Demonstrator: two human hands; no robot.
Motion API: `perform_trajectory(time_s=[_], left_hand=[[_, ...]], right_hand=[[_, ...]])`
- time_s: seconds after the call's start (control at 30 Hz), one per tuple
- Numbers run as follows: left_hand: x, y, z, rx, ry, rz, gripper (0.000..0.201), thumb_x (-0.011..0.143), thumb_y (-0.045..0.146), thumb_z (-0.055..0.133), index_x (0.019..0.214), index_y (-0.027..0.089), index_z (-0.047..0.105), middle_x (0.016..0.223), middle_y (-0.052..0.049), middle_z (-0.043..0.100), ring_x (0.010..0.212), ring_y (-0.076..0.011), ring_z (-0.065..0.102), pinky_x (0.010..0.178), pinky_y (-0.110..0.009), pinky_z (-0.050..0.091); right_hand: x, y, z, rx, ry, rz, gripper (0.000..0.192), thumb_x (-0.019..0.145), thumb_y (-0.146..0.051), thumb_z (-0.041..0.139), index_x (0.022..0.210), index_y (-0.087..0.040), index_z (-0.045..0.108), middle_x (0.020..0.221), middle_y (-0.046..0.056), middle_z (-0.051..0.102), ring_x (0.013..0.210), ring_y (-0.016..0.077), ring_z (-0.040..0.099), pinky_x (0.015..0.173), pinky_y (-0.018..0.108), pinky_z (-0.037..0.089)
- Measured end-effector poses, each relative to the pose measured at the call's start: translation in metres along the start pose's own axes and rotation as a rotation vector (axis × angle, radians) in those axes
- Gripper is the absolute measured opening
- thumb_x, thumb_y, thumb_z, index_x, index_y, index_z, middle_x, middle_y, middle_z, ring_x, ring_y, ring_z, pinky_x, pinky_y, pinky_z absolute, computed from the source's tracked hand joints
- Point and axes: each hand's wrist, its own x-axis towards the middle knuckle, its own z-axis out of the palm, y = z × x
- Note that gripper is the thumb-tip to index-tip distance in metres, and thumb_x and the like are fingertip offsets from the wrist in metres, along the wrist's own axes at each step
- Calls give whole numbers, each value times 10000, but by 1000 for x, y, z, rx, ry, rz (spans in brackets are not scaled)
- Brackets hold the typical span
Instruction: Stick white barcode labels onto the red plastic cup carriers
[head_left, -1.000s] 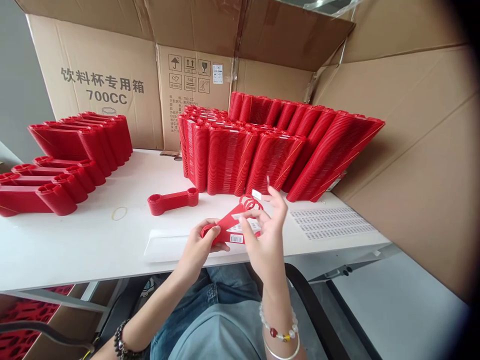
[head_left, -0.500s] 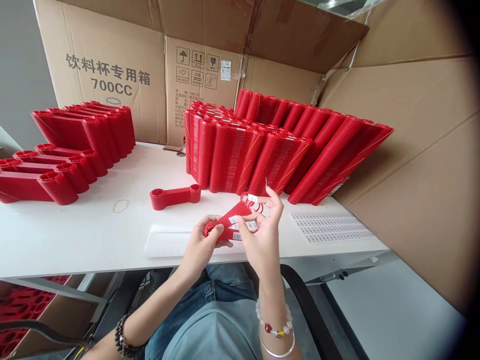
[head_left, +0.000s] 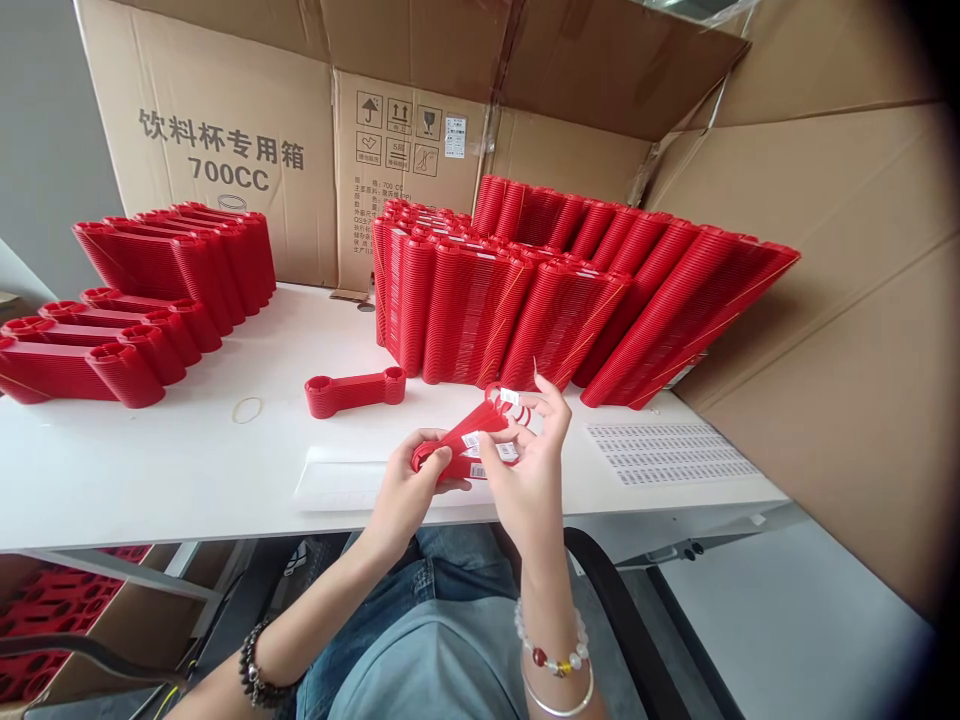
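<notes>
In our left hand (head_left: 409,490) we grip a bundle of red ring-ended plastic strips (head_left: 469,430) by its left end, thumb on top and fingers wrapped underneath. The bundle is above the front of the white table (head_left: 187,470), in front of our body. Its long axis runs from that gripped end rightward and away from us. At the far end the strips splay into a fan: the upper ones slant more steeply away from us, with their rings overlapping beyond our fingers, while the lowest lies nearly crosswise, its barcode label (head_left: 478,470) facing us.

Our right hand (head_left: 529,480) is at the splayed end, thumb and fingers curved close together with a narrow gap, the little finger raised. A small white label (head_left: 509,397) is at one of its fingertips; we cannot tell whether the thumb pinches a strip.

Beyond the left hand, a short stack of red strips (head_left: 356,394) lies apart, its long axis nearly left to right, the right end slightly farther from us. A rubber band (head_left: 247,410) lies to its left. To the right of our right hand, a sheet of labels (head_left: 667,453) lies flat. Behind the bundle stand tall red stacks (head_left: 465,310), their strips pointing mostly left to right.
</notes>
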Motion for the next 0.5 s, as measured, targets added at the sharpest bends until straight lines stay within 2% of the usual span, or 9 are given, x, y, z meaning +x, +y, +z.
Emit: perform_trajectory(time_s=[0.5], left_hand=[[0,-2,0,-32,11,9,171,769,307,636,846,159,596,755,12,637,642,-134,648,671,-344,628]], right_hand=[[-2,-1,1,-2,7,-26,614,790,-167,585,1336,-319,346,1229,53,471,683,97,613,930,439,554]])
